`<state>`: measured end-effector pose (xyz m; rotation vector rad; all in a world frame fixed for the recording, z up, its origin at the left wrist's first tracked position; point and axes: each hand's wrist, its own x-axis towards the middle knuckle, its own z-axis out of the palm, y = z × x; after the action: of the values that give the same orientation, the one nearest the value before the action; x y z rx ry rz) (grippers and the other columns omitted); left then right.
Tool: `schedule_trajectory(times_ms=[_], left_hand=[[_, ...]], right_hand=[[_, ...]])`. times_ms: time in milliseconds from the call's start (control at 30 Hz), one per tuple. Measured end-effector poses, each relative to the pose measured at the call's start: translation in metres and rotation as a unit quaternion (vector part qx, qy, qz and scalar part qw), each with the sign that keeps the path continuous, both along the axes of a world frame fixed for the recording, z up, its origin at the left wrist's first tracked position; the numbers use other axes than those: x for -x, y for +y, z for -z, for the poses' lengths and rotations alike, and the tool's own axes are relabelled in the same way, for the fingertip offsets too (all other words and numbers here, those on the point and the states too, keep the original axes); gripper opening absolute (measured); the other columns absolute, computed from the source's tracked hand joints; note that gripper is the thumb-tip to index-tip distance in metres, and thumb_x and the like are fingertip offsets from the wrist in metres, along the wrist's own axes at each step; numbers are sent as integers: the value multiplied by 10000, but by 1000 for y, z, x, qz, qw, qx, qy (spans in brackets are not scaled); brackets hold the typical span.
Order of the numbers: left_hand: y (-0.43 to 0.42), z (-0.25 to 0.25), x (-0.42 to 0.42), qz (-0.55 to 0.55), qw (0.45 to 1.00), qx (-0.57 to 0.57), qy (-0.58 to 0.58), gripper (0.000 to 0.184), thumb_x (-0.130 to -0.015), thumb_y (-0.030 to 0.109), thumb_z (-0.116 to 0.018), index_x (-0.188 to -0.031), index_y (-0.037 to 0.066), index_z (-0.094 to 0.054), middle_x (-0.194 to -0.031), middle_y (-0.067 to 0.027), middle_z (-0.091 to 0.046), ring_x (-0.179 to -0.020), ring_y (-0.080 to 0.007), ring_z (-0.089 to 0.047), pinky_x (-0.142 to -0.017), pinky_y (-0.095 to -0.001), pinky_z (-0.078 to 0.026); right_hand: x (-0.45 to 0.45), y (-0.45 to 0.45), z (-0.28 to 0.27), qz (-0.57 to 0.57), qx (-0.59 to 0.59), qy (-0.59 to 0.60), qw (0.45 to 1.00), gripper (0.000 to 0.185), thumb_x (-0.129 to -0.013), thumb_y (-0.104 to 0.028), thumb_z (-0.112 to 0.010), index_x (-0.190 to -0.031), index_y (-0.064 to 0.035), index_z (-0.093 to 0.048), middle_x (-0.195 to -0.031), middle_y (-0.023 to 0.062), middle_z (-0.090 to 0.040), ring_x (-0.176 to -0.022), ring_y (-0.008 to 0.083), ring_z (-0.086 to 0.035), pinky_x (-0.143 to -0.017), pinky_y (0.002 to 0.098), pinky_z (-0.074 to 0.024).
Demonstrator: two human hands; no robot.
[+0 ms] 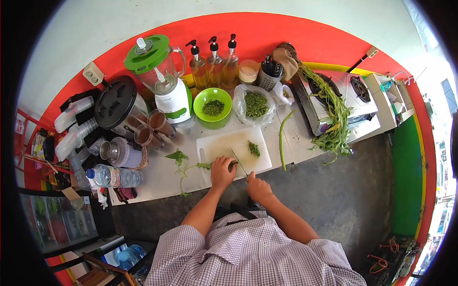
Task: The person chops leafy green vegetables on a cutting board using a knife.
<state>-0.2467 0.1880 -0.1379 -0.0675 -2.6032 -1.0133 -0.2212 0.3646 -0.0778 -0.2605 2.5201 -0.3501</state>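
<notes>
Left of the left fingers: a leafy sprig (178, 156) on the counter, with a leaf (204, 165) reaching toward the wrist side over the board's edge.

Left hand (222, 172): fingers bent and close together, pressing a green bundle (232, 166) on the cutting board (218, 144). Bundle mostly covered; a short end shows just right of the fingertips. Long axis judged roughly left-right, crosswise to the forearm; hidden part not readable.

Knife (239, 158): blade just right of the left fingers, slanting away from the body and leftward, so it crosses the bundle's axis. Tip lies beyond the left fingertips. Blade-to-bundle contact: cannot tell.

Right hand (259, 188): fingers closed around the knife handle, near side of the board. Left hand is the nearer to the bundle; from the right fingers the bundle lies left and slightly farther out.

Chopped greens (254, 149): small heap right of the blade, beyond the right fingers. Long green stalk (282, 138): farther right, off the board.
</notes>
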Motion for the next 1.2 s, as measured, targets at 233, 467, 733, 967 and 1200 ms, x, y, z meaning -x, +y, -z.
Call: schedule_trajectory(times_ms=[233,467,733,967,1200], left_hand=[[-1,1,-3,14,999,45,20,108,-854,158,-719,-960,136,-717,-967,-9,-622,-950,-249,-579,-859,-425,-430],[-2,8,-6,26,996,82,35,103,-861,154,-715,-963,144,-725,-950,3,-607,-923,-231,-571,-851,-426,-426],[-4,9,-4,32,995,79,49,91,-838,125,-710,-927,140,-703,-940,3,-599,-916,-234,-567,-827,-423,-430],[-3,8,-3,26,995,82,50,71,-827,111,-712,-893,123,-689,-945,-3,-613,-921,-241,-577,-820,-423,-424],[-4,1,-3,43,996,64,46,71,-835,117,-688,-906,116,-692,-998,-3,-625,-932,-250,-564,-855,-438,-425]], right_hand=[[-5,-4,29,23,16,16,999,600,-947,-251,-576,-1387,89,-352,-983,294,-711,-904,452,-717,-799,533,-579],[-9,-10,3,45,-2,-9,999,576,-932,-221,-605,-1365,72,-363,-977,302,-709,-904,455,-715,-803,528,-579],[-4,-13,14,64,-4,1,998,573,-905,-193,-629,-1349,51,-359,-976,300,-710,-917,470,-704,-816,544,-570],[-22,-22,25,94,-23,-25,995,587,-891,-181,-634,-1359,66,-379,-964,281,-717,-898,461,-709,-787,544,-575],[-15,-26,-5,63,-36,4,997,630,-876,-194,-676,-1362,71,-376,-912,272,-718,-850,439,-719,-754,530,-584]])
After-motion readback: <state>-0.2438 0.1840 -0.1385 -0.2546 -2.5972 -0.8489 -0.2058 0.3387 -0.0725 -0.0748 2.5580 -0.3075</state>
